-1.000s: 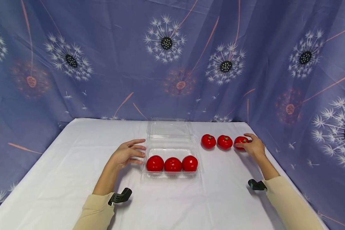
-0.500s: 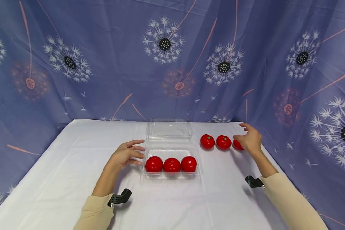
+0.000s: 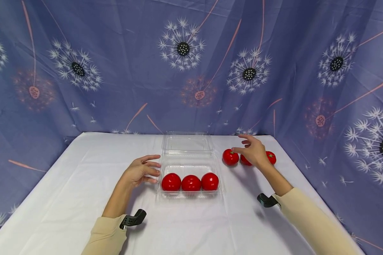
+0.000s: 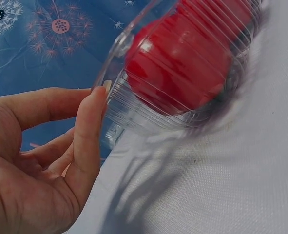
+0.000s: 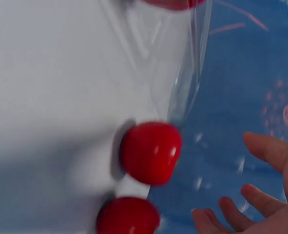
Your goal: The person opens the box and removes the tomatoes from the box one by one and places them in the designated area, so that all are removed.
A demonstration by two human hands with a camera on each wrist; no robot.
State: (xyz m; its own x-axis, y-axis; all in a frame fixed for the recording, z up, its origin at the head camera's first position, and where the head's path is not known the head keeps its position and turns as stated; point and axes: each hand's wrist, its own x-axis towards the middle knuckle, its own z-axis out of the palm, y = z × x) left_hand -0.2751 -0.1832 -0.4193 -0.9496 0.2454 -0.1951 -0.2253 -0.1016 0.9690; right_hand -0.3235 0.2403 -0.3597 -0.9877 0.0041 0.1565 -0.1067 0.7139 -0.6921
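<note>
A clear plastic clamshell box point(image 3: 191, 160) stands with its lid point(image 3: 188, 142) folded back. Three red tomatoes point(image 3: 191, 182) sit in a row along its near side. My left hand point(image 3: 142, 171) is at the box's left side, and its fingertips touch the clear edge in the left wrist view. Over the loose tomatoes hovers my right hand point(image 3: 253, 153), fingers spread and holding nothing. Beneath it are the left tomato point(image 3: 231, 158), the partly hidden middle tomato point(image 3: 244, 161) and the right tomato point(image 3: 271, 157). Two of them, a nearer tomato point(image 5: 151, 153) and another tomato point(image 5: 128, 217), show in the right wrist view.
A white cloth point(image 3: 191, 226) covers the table. Behind it hangs a blue curtain point(image 3: 124, 78) with dandelion prints, which also closes off the right side. A black wrist camera point(image 3: 133, 217) sits on the left sleeve and another wrist camera point(image 3: 267, 200) on the right.
My right hand has lifted from the rightmost loose tomato and moved left over the middle and left ones. The left hand and the box stay in place.
</note>
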